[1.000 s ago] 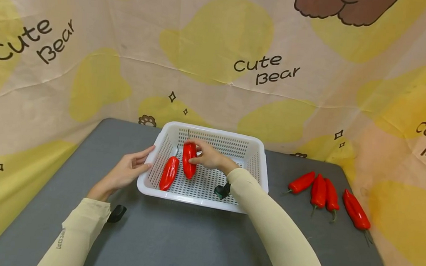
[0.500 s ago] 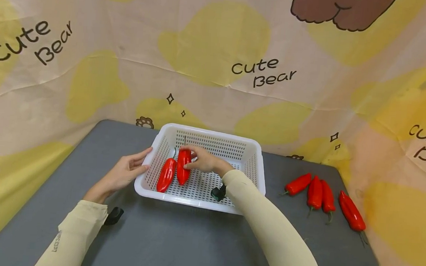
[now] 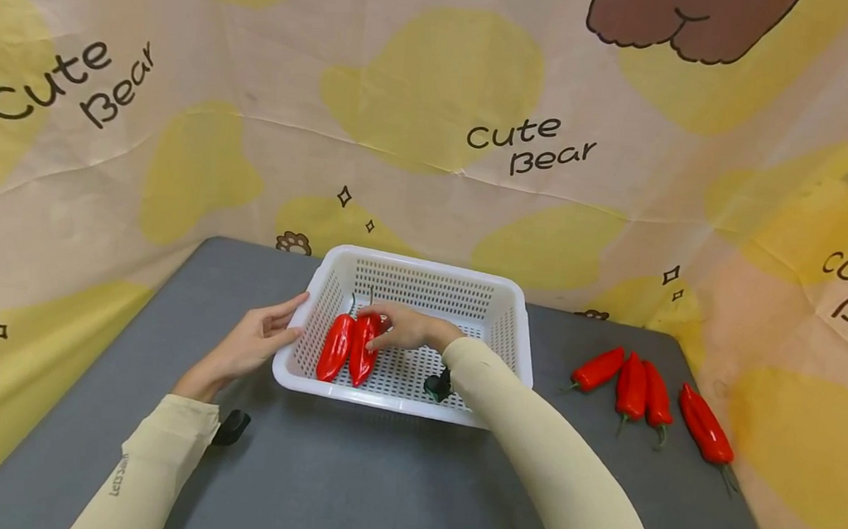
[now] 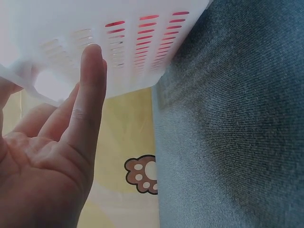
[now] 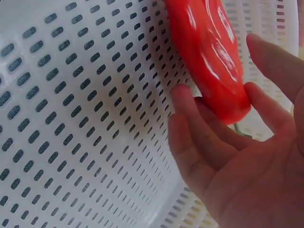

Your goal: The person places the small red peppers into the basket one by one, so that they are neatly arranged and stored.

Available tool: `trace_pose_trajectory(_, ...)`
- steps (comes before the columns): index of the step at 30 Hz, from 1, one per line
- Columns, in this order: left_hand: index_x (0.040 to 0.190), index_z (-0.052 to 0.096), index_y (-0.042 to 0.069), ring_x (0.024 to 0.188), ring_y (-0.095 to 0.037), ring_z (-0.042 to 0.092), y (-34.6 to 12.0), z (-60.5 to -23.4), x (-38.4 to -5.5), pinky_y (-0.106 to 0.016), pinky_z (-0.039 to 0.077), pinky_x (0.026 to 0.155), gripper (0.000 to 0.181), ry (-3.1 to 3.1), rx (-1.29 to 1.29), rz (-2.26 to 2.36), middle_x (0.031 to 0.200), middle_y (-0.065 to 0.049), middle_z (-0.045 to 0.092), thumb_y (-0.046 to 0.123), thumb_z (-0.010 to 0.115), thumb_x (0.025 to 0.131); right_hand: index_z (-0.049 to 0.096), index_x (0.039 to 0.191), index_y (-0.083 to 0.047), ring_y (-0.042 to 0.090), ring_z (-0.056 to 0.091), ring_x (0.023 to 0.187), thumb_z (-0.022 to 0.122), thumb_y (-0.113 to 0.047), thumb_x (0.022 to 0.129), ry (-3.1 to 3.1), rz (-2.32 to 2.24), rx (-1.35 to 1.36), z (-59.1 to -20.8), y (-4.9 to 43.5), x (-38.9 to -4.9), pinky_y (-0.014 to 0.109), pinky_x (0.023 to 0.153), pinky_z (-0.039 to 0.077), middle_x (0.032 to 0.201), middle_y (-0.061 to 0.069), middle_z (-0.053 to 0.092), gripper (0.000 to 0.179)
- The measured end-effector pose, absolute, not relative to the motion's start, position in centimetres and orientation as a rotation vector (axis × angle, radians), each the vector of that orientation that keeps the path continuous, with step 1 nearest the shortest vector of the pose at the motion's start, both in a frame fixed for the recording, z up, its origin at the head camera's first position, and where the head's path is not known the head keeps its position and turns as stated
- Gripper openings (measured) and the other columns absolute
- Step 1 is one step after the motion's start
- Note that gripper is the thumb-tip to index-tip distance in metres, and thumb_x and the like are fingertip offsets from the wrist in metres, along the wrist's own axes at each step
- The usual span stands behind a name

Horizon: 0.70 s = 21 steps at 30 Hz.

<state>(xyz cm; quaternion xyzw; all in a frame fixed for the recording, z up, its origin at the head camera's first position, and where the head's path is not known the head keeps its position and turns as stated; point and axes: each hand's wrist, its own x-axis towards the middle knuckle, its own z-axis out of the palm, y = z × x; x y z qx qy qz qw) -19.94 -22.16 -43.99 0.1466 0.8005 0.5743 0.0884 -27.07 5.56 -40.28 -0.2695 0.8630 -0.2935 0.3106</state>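
Observation:
Inside the white perforated basket (image 3: 401, 404) lie two glossy red peppers, side by side near its left end. My right hand (image 3: 407, 328) is over the right-hand pepper (image 3: 363, 358), fingers by its stem end. In the right wrist view, the fingers spread loosely about the end of that pepper (image 5: 213, 57), and a gap shows between it and the thumb. The other pepper (image 3: 335, 347) lies at its left. My left hand (image 3: 249, 344) touches the basket's left side; in the left wrist view a straight finger (image 4: 90, 85) lies against the outer wall.
Several more red peppers (image 3: 633, 387) with green stems lie on the grey table (image 3: 347, 483), right of the basket. A patterned cloth backdrop (image 3: 438, 91) rises behind the table and at both sides. A dark wrist camera (image 3: 232, 428) sits by the left cuff.
My right hand has lowered the pepper and shifted it slightly left and toward me, so it now lies beside the first one. The left hand has stayed at the basket's side.

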Motion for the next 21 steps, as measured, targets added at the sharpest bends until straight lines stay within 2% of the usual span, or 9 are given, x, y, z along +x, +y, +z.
trace_pose_trajectory(3, 0.159, 0.027, 0.004, 0.124, -0.03, 0.062, -22.15, -43.91, -19.93, -0.025, 0.058, 0.088, 0.065, 2.374, 0.446, 1.721, 0.154, -0.029, 0.043, 0.009, 0.058, 0.102, 0.045, 0.153, -0.022, 0.03, 0.045, 0.135, 0.07, -0.025, 0.093, 2.251, -0.721, -0.69, -40.16, 5.44, -27.01, 0.05, 0.111, 0.045, 0.15, 0.011, 0.047, 0.064)
trace_pose_trajectory(6, 0.159, 0.026, 0.002, 0.124, -0.029, 0.062, -22.12, -43.8, -19.87, -0.024, 0.057, 0.088, 0.065, 2.371, 0.455, 1.724, 0.153, -0.03, 0.042, 0.008, 0.058, 0.102, 0.044, 0.154, -0.022, 0.033, 0.054, 0.123, 0.068, -0.027, 0.095, 2.195, -0.71, -0.669, -40.09, 5.29, -26.99, 0.047, 0.106, 0.049, 0.144, 0.012, 0.049, 0.064)
trace_pose_trajectory(9, 0.159, 0.027, 0.002, 0.126, -0.034, 0.06, -22.06, -43.69, -19.83, -0.025, 0.057, 0.089, 0.065, 2.376, 0.458, 1.722, 0.154, -0.03, 0.041, 0.007, 0.058, 0.102, 0.043, 0.155, -0.02, 0.036, 0.062, 0.106, 0.067, -0.026, 0.096, 2.154, -0.726, -0.652, -40.01, 5.22, -26.91, 0.046, 0.099, 0.053, 0.136, 0.014, 0.051, 0.063)
trace_pose_trajectory(12, 0.159, 0.027, 0.003, 0.128, -0.04, 0.057, -21.95, -43.61, -19.83, -0.027, 0.057, 0.09, 0.065, 2.377, 0.456, 1.72, 0.154, -0.029, 0.041, 0.007, 0.057, 0.102, 0.042, 0.155, -0.02, 0.034, 0.063, 0.098, 0.067, -0.024, 0.096, 2.158, -0.72, -0.65, -39.91, 5.27, -26.82, 0.044, 0.096, 0.054, 0.138, 0.014, 0.051, 0.064)
trace_pose_trajectory(18, 0.159, 0.026, 0.004, 0.127, -0.04, 0.059, -21.89, -43.56, -19.69, -0.028, 0.058, 0.09, 0.066, 2.397, 0.434, 1.698, 0.155, -0.028, 0.041, 0.008, 0.058, 0.101, 0.04, 0.157, -0.023, 0.02, 0.061, 0.097, 0.069, -0.024, 0.095, 2.208, -0.676, -0.673, -40.14, 5.49, -26.77, 0.033, 0.092, 0.053, 0.149, 0.012, 0.047, 0.068)
trace_pose_trajectory(21, 0.159, 0.027, 0.004, 0.128, -0.04, 0.058, -21.92, -43.54, -19.63, -0.028, 0.058, 0.09, 0.066, 2.408, 0.429, 1.689, 0.155, -0.028, 0.041, 0.009, 0.059, 0.102, 0.036, 0.158, -0.022, 0.024, 0.063, 0.1, 0.068, -0.025, 0.095, 2.202, -0.687, -0.665, -40.11, 5.76, -26.75, 0.036, 0.094, 0.054, 0.146, 0.014, 0.05, 0.071)
